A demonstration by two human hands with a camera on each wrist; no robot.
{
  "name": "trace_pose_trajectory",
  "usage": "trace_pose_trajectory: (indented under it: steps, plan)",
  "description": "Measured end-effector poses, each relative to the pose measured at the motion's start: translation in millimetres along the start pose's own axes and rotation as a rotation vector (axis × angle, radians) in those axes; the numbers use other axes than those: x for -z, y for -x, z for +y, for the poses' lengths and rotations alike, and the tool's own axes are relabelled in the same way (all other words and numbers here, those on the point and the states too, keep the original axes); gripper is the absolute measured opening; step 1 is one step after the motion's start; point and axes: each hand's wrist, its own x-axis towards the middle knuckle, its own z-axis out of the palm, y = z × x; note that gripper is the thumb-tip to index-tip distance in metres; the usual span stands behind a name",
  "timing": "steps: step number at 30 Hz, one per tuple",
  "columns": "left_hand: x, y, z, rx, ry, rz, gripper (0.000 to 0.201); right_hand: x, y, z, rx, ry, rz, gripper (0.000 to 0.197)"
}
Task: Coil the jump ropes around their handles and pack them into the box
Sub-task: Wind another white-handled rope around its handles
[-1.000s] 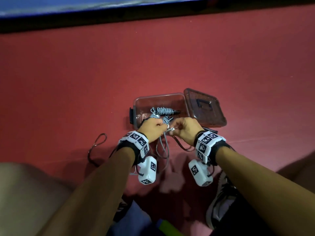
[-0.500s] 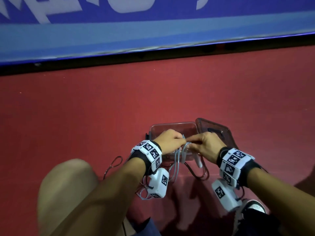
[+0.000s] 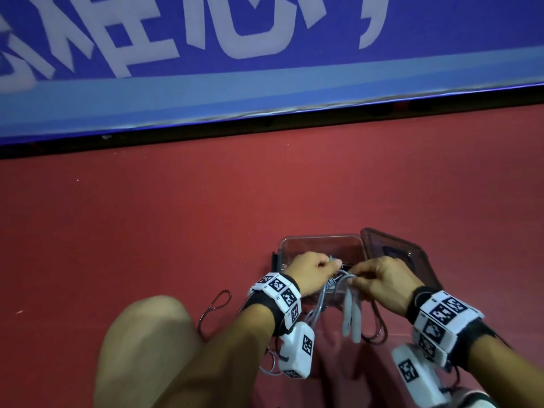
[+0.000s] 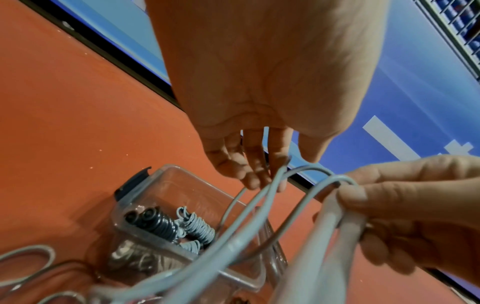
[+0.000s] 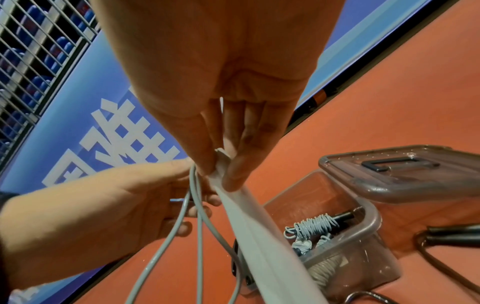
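A clear plastic box [image 3: 321, 241] stands open on the red floor, its lid [image 3: 397, 254] leaning at its right. Inside lie a dark coiled rope [image 4: 158, 223] and a grey coiled rope [image 5: 315, 224]. Above the box's near edge my right hand [image 3: 379, 279] pinches the top ends of two pale grey handles [image 3: 351, 315], which hang downward side by side. My left hand [image 3: 312, 275], close beside it, holds loops of the grey cord [image 5: 197, 216] in curled fingers. The rest of the cord trails down toward my legs.
A dark rope [image 3: 215, 304] lies loose on the floor left of the box, and two black handles [image 5: 454, 234] lie right of it. A blue banner wall [image 3: 265, 69] runs along the far edge of the floor. My bare knee [image 3: 147, 334] is at lower left.
My head has tilted up, showing the banner. Both hands stay together at the box's near edge; the grey handles now hang in plain sight below my right hand.
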Motion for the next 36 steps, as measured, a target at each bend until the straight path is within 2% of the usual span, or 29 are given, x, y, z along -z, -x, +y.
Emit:
trace_pose_trajectory:
  steps: [3, 11, 13, 15, 17, 21, 23, 26, 29, 33, 36]
  plan:
    - [-4, 2, -6, 0.051, -0.036, -0.034, 0.053, -4, -1, 1, -0.047, -0.05, -0.013, 0.011]
    - [1, 11, -1, 0.088, -0.019, -0.131, 0.019, -6, -6, -7, -0.107, -0.012, -0.109, 0.021]
    - [0, 16, 0, 0.091, 0.029, -0.151, 0.02, -5, -6, -8, -0.121, -0.064, -0.097, 0.021]
    - [-1, 17, -1, 0.078, 0.102, -0.151, 0.022, -5, -5, -8, -0.141, -0.151, -0.077, 0.021]
    - [-4, 15, -2, 0.046, 0.169, -0.178, 0.014, -9, -6, -6, -0.158, -0.202, -0.056, 0.02]
    - [-8, 12, -8, -0.028, 0.195, -0.243, 0.014, -18, -10, 0, -0.187, -0.294, -0.027, 0.017]
    - [-8, 11, -11, -0.041, 0.21, -0.255, 0.006, -22, -13, 3, -0.215, -0.404, 0.0, 0.014]
    - [-8, 10, -13, -0.06, 0.19, -0.221, 0.026, -25, -14, 5, -0.228, -0.514, 0.018, 0.014]
    - [-13, 8, -14, -0.052, 0.161, -0.237, 0.036, -29, -17, 6, -0.222, -0.546, 0.04, 0.017]
    - [-13, 7, -15, -0.058, 0.203, -0.238, 0.014, -28, -18, 6, -0.22, -0.531, 0.042, 0.02]
    - [-10, 5, -16, -0.081, 0.198, -0.244, 0.028, -28, -18, 6, -0.212, -0.533, 0.059, 0.028]
